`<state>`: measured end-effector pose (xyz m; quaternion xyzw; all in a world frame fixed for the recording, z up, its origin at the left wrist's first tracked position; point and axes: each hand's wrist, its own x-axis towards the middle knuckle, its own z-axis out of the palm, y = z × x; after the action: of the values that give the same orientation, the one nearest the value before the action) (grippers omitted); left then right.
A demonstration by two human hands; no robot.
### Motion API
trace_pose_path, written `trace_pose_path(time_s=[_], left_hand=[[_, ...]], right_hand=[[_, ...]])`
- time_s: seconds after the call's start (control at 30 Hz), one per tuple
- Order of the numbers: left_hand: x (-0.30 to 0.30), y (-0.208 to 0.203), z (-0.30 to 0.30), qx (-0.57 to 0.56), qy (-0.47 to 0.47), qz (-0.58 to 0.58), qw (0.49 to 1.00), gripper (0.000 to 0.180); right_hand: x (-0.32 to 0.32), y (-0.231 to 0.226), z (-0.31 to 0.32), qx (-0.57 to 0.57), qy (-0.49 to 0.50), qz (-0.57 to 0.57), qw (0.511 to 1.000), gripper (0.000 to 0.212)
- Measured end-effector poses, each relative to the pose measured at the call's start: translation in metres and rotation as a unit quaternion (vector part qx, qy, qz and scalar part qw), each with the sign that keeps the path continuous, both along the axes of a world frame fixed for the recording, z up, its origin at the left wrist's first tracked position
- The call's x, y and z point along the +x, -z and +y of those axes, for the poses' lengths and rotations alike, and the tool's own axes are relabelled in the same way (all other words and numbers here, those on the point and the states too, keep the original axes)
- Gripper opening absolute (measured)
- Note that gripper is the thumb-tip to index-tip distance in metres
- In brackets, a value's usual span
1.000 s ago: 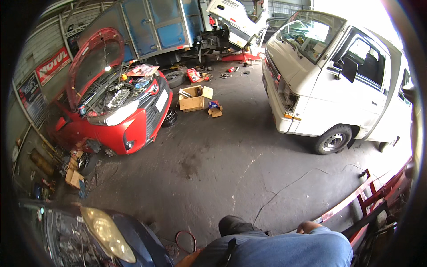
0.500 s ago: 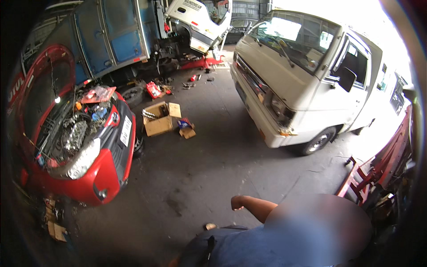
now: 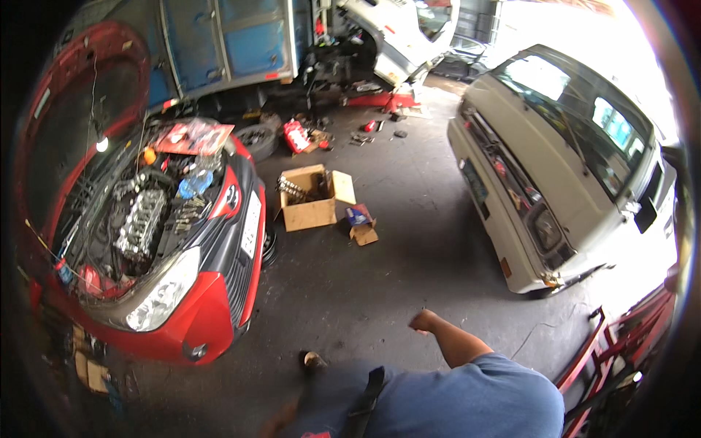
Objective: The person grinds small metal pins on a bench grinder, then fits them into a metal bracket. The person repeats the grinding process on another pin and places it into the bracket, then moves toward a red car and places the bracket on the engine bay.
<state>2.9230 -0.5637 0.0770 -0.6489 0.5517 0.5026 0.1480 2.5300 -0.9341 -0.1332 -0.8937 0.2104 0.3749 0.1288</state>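
Note:
My right arm reaches from a blue sleeve at the lower right over the grey floor. My right hand [image 3: 422, 321] is loosely curled, closed, with nothing visible in it. A smear of skin at the lower edge, left of my dark belt, looks like my left hand [image 3: 281, 420]; its fingers are blurred. Both hands are apart from other things. At the left stands a red car [image 3: 197, 314] with its hood [image 3: 80, 117] up and its engine [image 3: 140, 223] exposed. Beyond my right hand lie an open cardboard box [image 3: 309, 216] with metal shafts inside and a smaller torn carton [image 3: 363, 233].
A white van [image 3: 533, 146] stands at the right, with red metal frames [image 3: 606, 350] in front of it. Behind are a blue-sided truck [image 3: 255, 51], a loose tire [image 3: 255, 142], a red jug [image 3: 296, 136] and scattered parts. A lit bulb [image 3: 101, 144] hangs under the hood.
My view has swung left and come nearer the red car, which looks larger. The van has shifted right in view. My shoe shows more at the lower middle.

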Motion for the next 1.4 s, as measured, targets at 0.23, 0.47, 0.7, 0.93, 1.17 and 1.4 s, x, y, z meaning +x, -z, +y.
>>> trace_pose_path(time_s=[0.23,0.47,0.7,0.93,1.17,1.4], left_hand=[[0.244,-0.038,-0.221,-0.257,-0.224,-0.082,0.937,0.080],[0.389,-0.075,-0.457,-0.358,-0.300,-0.114,0.877,0.073],[0.566,-0.049,-0.636,-0.343,-0.373,-0.183,0.842,0.082],[0.699,-0.018,-0.767,-0.383,-0.382,-0.308,0.783,0.080],[0.698,-0.008,-0.797,-0.312,-0.333,-0.389,0.800,0.077],[0.684,-0.016,-0.752,-0.381,-0.380,-0.339,0.772,0.081]], right_hand=[[-0.041,0.060,0.001,0.292,0.625,0.064,0.722,0.027],[0.032,0.121,-0.098,0.314,0.674,0.132,0.656,0.028],[0.209,-0.033,-0.371,0.138,0.655,-0.044,0.741,0.018],[0.372,-0.123,-0.502,0.015,0.574,-0.410,0.709,0.022],[0.399,-0.032,-0.415,0.195,0.614,0.001,0.765,0.027],[0.351,0.045,-0.343,0.337,0.611,0.160,0.699,0.035]])
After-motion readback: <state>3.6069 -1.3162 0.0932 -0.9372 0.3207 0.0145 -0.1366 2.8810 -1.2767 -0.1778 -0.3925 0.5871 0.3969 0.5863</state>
